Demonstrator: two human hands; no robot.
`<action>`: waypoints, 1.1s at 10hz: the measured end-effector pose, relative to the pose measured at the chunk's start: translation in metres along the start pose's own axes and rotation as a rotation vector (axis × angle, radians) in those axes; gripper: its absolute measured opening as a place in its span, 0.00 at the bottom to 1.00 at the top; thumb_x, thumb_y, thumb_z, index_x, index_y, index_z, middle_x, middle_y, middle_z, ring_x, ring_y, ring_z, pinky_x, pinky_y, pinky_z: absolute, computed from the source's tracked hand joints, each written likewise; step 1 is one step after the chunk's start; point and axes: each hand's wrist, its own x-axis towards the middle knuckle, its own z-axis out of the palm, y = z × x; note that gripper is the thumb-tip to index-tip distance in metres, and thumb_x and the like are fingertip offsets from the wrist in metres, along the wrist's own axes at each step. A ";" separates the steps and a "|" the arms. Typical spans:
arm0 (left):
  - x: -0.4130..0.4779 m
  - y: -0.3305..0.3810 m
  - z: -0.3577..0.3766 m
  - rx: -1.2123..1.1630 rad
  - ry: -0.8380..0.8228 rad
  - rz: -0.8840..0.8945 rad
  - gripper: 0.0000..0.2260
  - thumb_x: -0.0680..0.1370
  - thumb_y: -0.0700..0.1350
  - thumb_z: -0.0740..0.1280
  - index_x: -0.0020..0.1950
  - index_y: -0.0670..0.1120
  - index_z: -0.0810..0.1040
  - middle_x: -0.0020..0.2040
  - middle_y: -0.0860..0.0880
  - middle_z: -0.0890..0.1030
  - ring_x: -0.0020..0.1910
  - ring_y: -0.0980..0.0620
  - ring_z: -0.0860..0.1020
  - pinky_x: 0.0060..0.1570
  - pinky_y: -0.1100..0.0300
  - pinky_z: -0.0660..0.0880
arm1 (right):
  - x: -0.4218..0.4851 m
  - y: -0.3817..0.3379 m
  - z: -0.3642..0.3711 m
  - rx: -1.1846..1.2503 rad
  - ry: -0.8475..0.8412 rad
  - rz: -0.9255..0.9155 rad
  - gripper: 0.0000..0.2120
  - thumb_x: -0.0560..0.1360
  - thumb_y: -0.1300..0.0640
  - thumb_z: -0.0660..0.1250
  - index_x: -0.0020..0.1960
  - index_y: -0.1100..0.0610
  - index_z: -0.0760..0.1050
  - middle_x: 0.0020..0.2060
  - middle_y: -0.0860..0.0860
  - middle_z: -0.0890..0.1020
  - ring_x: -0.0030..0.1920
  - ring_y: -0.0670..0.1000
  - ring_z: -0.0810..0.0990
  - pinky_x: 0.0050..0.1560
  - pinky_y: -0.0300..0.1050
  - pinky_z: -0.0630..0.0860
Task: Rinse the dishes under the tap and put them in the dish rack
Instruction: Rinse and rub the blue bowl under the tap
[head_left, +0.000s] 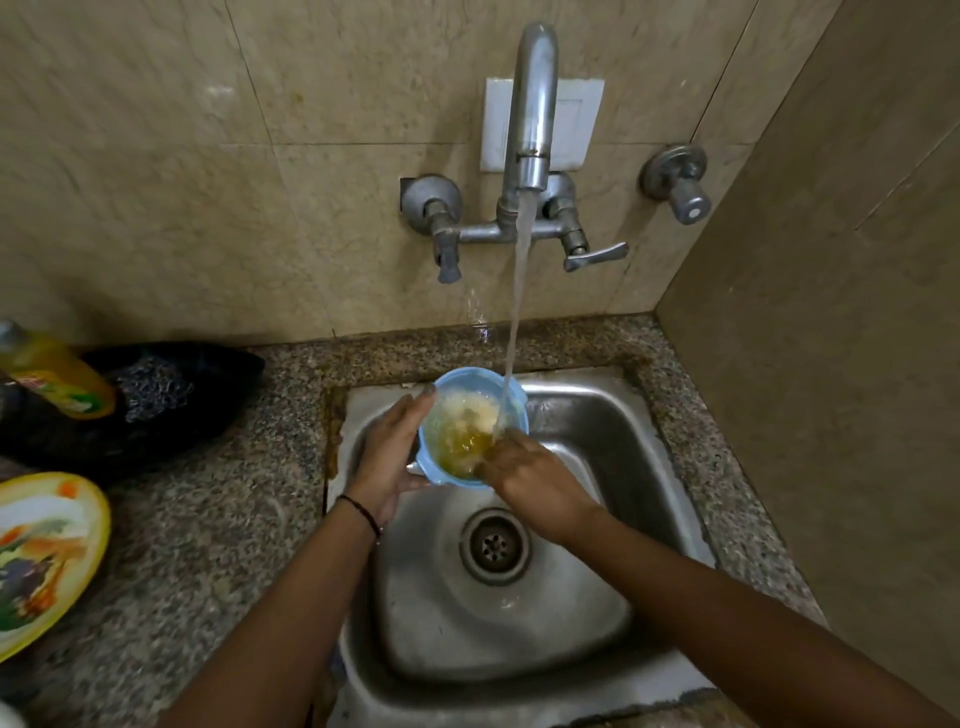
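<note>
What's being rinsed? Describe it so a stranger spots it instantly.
Find the steel sink under the running tap. Over its back left part, the left hand holds a small bowl in the stream, the right hand reaching into it. It is the only pale blue thing, with yellowish foamy water inside.

You are looking at one blue bowl and two hands, the left hand and the right hand. You are also seeing one tap, two lever handles, one wall valve, one sink, one drain, one patterned plate and one yellow bottle.
</note>
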 end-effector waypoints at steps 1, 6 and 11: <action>-0.013 -0.023 0.026 -0.260 -0.099 0.038 0.37 0.63 0.69 0.69 0.66 0.49 0.76 0.58 0.46 0.82 0.54 0.48 0.81 0.42 0.54 0.80 | 0.019 -0.037 -0.018 0.097 0.078 0.191 0.17 0.72 0.64 0.54 0.53 0.60 0.79 0.39 0.56 0.84 0.40 0.56 0.82 0.44 0.46 0.76; -0.008 -0.016 0.017 -0.031 0.089 0.091 0.12 0.76 0.55 0.66 0.54 0.50 0.79 0.55 0.42 0.82 0.50 0.41 0.83 0.40 0.45 0.82 | 0.010 0.038 0.003 0.032 -0.060 -0.090 0.14 0.70 0.61 0.69 0.55 0.59 0.76 0.55 0.58 0.79 0.64 0.57 0.74 0.70 0.59 0.63; -0.015 -0.025 0.020 0.124 0.190 0.052 0.15 0.79 0.57 0.62 0.53 0.48 0.81 0.56 0.44 0.82 0.54 0.44 0.80 0.57 0.50 0.75 | -0.006 -0.059 0.009 2.449 0.191 1.209 0.19 0.80 0.49 0.57 0.65 0.60 0.70 0.60 0.64 0.77 0.58 0.65 0.77 0.54 0.65 0.76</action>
